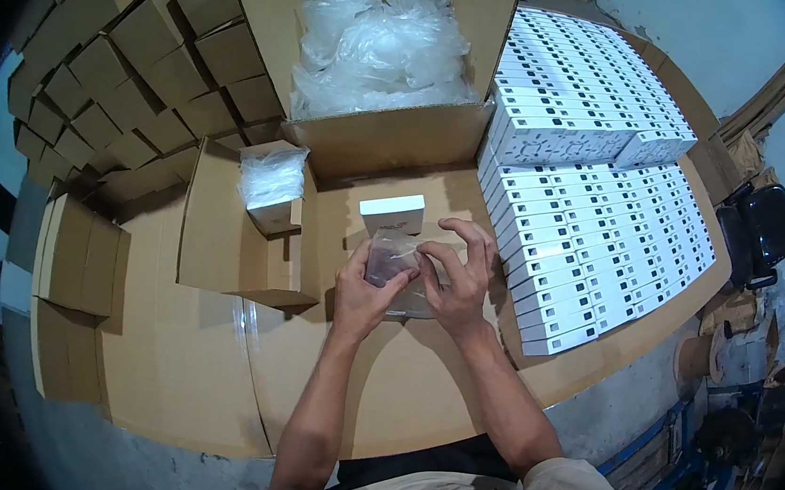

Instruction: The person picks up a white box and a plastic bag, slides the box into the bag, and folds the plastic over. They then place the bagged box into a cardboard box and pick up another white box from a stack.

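Note:
Between my hands is a clear plastic bag (389, 256), held above the cardboard surface. My left hand (365, 292) pinches its left side with thumb and fingers. At the bag's upper right, my right hand (457, 284) has thumb and index finger pressed together on the film, with the other fingers curled. Just beyond the bag, a small white box (392, 214) stands on the cardboard. Whether anything lies inside the bag is hard to make out.
To the left, an open carton (228, 239) holds white packets in clear plastic (273, 179). A large carton (393, 146) full of clear bags (383, 46) stands behind. Many white boxes (599, 255) are stacked at right. Brown cartons (111, 76) are piled at far left.

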Available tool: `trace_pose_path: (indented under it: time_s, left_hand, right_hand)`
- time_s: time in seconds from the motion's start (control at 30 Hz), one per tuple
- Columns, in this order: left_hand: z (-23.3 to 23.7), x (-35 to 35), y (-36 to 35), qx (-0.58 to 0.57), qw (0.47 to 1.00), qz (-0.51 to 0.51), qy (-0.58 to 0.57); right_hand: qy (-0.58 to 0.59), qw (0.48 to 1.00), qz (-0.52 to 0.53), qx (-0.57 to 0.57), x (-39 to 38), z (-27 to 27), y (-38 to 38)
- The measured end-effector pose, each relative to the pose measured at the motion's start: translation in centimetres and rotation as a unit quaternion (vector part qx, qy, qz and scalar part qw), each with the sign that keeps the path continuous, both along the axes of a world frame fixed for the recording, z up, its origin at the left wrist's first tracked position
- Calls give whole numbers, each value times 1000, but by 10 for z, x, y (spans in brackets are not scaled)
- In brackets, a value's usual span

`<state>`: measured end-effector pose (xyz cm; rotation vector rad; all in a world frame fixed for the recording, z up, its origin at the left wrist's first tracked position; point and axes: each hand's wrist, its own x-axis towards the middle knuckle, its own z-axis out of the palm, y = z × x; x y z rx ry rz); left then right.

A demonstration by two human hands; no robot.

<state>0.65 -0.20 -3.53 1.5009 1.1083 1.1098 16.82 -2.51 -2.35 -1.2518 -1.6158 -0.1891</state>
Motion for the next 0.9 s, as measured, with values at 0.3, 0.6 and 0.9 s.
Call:
trace_pose_path:
  time_s: [0.3, 0.6, 0.9]
  left_hand:
    - [-1, 1, -1, 24, 1000, 12, 11]
    - [7, 3, -4, 28, 998, 7, 60]
    - [11, 2, -2, -23, 993, 71, 89]
  right_hand:
    - [18, 1000, -8, -15, -4, 5, -2]
    - [-2, 1000, -4, -2, -1, 3, -2]
    - [-62, 997, 36, -23, -2, 4, -9]
